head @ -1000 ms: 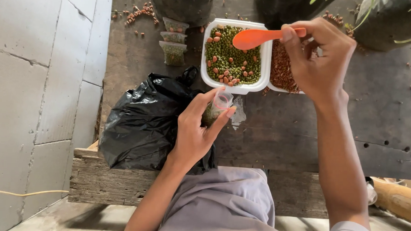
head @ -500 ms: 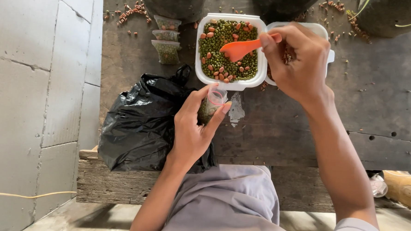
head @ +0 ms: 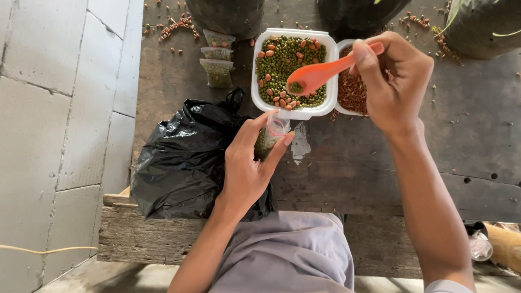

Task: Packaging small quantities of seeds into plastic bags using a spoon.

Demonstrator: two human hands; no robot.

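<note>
My right hand [head: 395, 82] holds an orange plastic spoon [head: 316, 75] with a few green beans in its bowl, poised over a white tray [head: 291, 114] filled with green beans and some reddish-brown ones. My left hand [head: 249, 166] grips a small clear plastic bag [head: 271, 135], partly filled with green beans, just below the tray's near edge. A second white tray [head: 352, 92] of reddish-brown grains sits to the right, partly hidden by my right hand.
A crumpled black plastic bag [head: 184, 161] lies on the dark wooden bench [head: 447, 160] left of my hand. Three small filled packets [head: 217, 59] are stacked beyond it. Dark plant pots [head: 225, 7] stand along the far edge, with loose beans scattered [head: 172, 25].
The orange spoon dipped into the green-bean tray and now carries a few beans, its bowl lowered toward the small bag. My left hand keeps holding the bag.
</note>
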